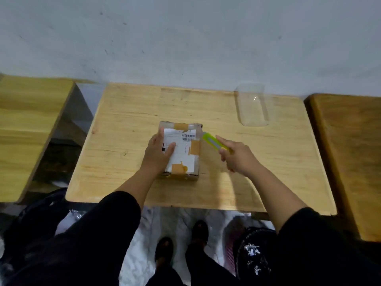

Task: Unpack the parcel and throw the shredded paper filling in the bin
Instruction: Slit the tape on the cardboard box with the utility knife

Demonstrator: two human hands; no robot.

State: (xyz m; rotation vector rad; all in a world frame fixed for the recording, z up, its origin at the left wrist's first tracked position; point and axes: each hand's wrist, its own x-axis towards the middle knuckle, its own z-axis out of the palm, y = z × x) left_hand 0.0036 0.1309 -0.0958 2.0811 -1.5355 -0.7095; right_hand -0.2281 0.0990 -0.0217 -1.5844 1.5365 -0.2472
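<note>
Currently: taped parcel (181,149) under flat left-hand fingers (168,149); yellow-green cutter (214,142) clamped in right-hand fingers (223,156), tip beside parcel, on tabletop (123,124).

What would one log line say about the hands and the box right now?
stage: cutting tape | left hand: pressing parcel flat | right hand: gripping yellow-green box cutter at parcel's right edge | parcel: sealed

1. Wall (185,38) – pale grey-white, flat, with scattered dark scuffs and specks.
2. Bench (127,112) – light wood, visible grain, far edge against the wall.
3. Second wooden table (26,120) to the left, separated by a dark gap.
4. Third, darker wooden table (350,151) at the right, rounded corner.
5. Floor (181,221) – pale and mottled under the bench.
6. Light is even and dim.
</note>
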